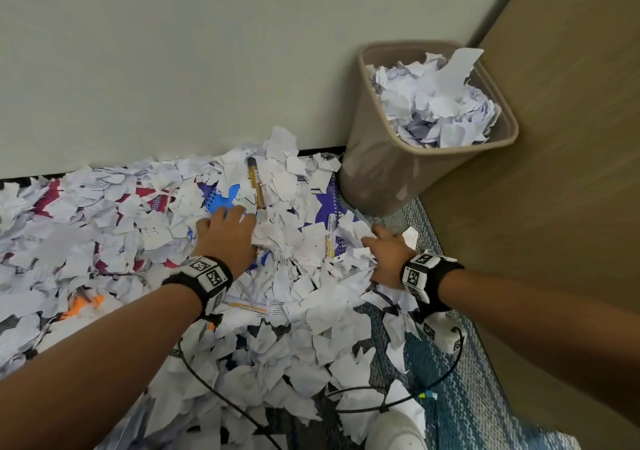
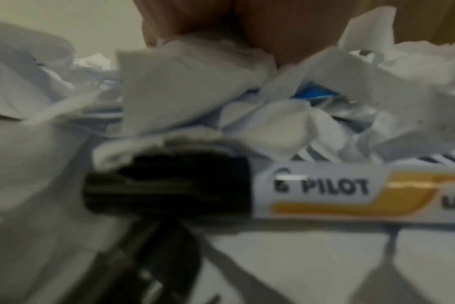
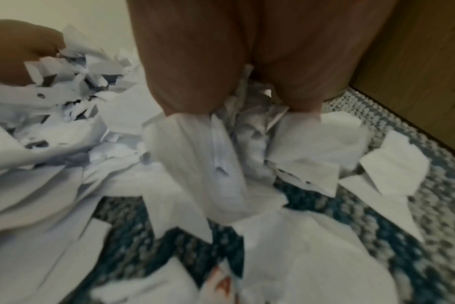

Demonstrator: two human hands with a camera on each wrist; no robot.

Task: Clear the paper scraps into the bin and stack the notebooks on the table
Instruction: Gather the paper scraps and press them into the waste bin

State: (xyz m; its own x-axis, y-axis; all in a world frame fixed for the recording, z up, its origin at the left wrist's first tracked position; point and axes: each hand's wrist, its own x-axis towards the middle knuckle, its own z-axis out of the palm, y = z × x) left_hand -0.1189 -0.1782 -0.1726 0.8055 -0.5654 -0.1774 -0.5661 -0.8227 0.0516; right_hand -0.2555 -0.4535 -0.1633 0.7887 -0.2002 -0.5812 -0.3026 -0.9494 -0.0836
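**Two hands in a heap of paper**

The left hand (image 1: 225, 231) has its fingers (image 1: 239, 211) curled down into the scraps (image 1: 294, 276), bunching some under the palm. The right hand (image 1: 384, 257) has its fingers (image 3: 187, 98) closed on a wad of scraps too; in the right wrist view white paper sticks out below them.

The scraps lie all over the floor in a thick white heap, from the wall to the rug (image 1: 450, 397). The two hands are near each other, with a mound of paper between them.

A blue notebook (image 1: 225, 198) peeks out just past the left hand. A purple notebook (image 1: 329, 200) lies between the hands and the bin, mostly covered. A red notebook (image 1: 48, 195) shows far to the left, near the wall.

A marker (image 1: 256, 186) lies on the heap just beyond the left hand. Another marker (image 2: 325, 195) lies right under the left wrist, with a black cap.

The bin (image 1: 391, 165) stands in the corner, past the right hand. It is nearly full of scraps.
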